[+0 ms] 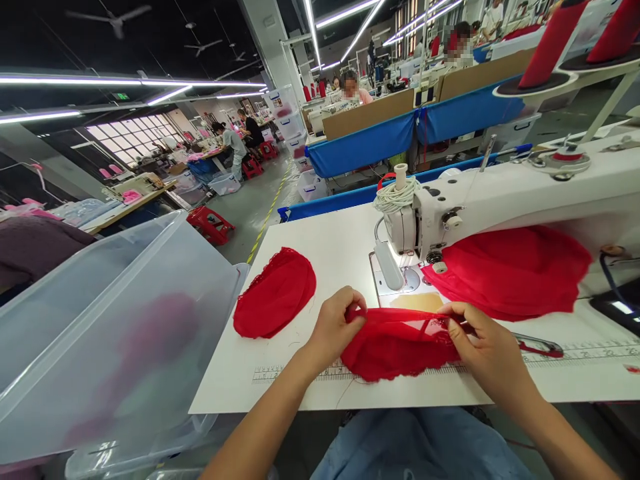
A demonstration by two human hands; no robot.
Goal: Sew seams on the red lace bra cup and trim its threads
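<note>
Both my hands hold a red lace fabric piece [395, 347] flat on the white sewing table [300, 380], just in front of the needle plate. My left hand [336, 327] pinches its upper left edge with fingers closed. My right hand [483, 343] pinches its upper right edge; small scissors [543, 345] lie under or beside that hand. A stack of red lace pieces [275, 292] lies to the left of my left hand. A larger heap of red fabric [510, 272] sits under the arm of the white sewing machine [500, 193].
A clear plastic bin [115, 327] with pink and red cloth stands tilted at my left. Red thread cones [553, 43] stand on the rack above the machine. A printed ruler [300, 373] runs along the table's front. Other people work at distant tables beyond a grey aisle.
</note>
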